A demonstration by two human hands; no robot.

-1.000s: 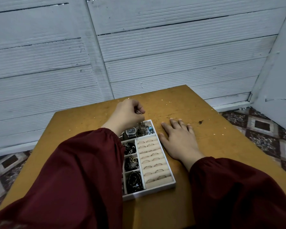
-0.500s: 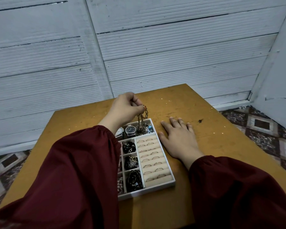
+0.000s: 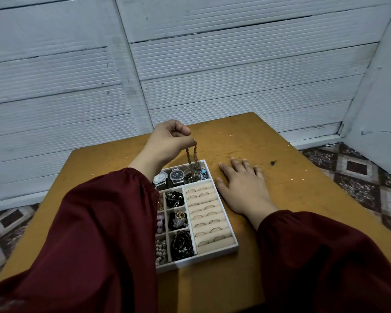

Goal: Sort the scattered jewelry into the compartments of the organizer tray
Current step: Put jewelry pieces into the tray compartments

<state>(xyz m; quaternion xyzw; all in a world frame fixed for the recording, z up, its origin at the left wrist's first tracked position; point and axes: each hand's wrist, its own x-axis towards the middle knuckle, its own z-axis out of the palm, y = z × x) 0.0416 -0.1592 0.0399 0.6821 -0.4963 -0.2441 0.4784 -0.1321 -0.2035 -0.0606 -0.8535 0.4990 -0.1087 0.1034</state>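
A white organizer tray (image 3: 217, 252) lies on the wooden table (image 3: 280, 177). My left hand (image 3: 167, 141) hovers above its far end and pinches a metal chain (image 3: 192, 154), which hangs down into the far right compartment onto a heap of jewelry (image 3: 195, 176). Two watches (image 3: 169, 177) lie beside that heap. Beige ring rolls (image 3: 209, 216) with several rings fill the tray's right side. Dark beaded pieces (image 3: 181, 243) and pearls (image 3: 161, 250) fill the smaller compartments. My right hand (image 3: 242, 186) rests flat on the table just right of the tray.
The table stands against a white ribbed wall (image 3: 212, 75), with another white wall (image 3: 382, 98) on the right. Patterned floor tiles (image 3: 359, 177) show past the table's right edge. My dark red left sleeve (image 3: 95, 233) hides the tray's left part.
My left hand has risen from the tray's far compartment, drawing the chain up so it hangs from my fingers. My right hand has stayed flat on the table.
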